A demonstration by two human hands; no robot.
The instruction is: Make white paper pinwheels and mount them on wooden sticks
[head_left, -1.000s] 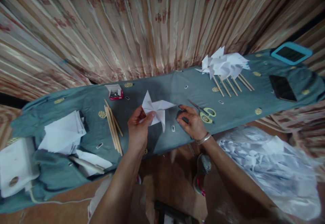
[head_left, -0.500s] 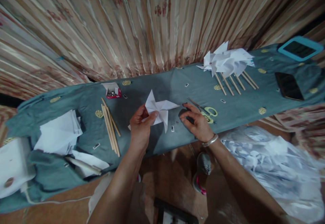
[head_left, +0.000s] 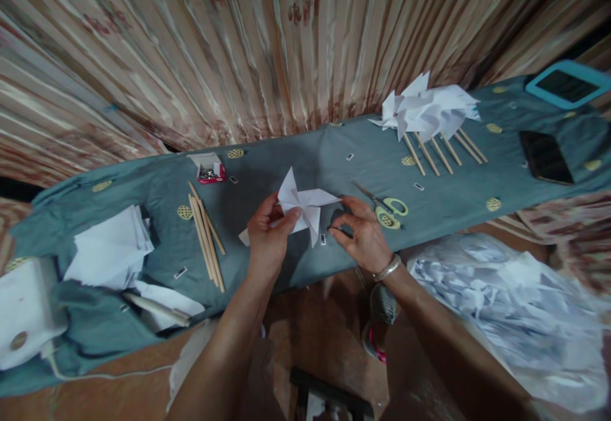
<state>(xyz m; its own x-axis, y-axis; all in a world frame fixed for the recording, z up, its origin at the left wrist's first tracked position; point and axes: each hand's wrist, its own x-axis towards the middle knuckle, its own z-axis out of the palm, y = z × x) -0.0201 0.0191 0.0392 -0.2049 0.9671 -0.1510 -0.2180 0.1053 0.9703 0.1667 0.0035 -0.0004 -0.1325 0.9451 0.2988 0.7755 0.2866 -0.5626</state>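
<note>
My left hand (head_left: 268, 233) is closed on a white paper pinwheel (head_left: 312, 204), its thumb pressing over the folded middle. Several pointed blades fan out upward, right and down. Left of the same hand a pale tip (head_left: 244, 237) pokes out, and what it belongs to is hidden. My right hand (head_left: 360, 233) hovers by the pinwheel's right blade, thumb and fingertips brought together. Whatever small thing may be in that pinch is too tiny to name. Scissors (head_left: 384, 207) with light green handles lie just beyond the right hand.
Wooden sticks (head_left: 206, 236), a red box of small metal pieces (head_left: 210, 171) and a paper stack (head_left: 112, 246) are on the left. Finished pinwheels (head_left: 424, 112), a phone (head_left: 545, 156) and a blue-framed device (head_left: 566, 85) lie right. A plastic bag of paper scraps (head_left: 506, 313) stands below.
My right hand has moved left, closer to the pinwheel, and its fingers have drawn together. The left hand keeps hold of the pinwheel, shifted slightly right.
</note>
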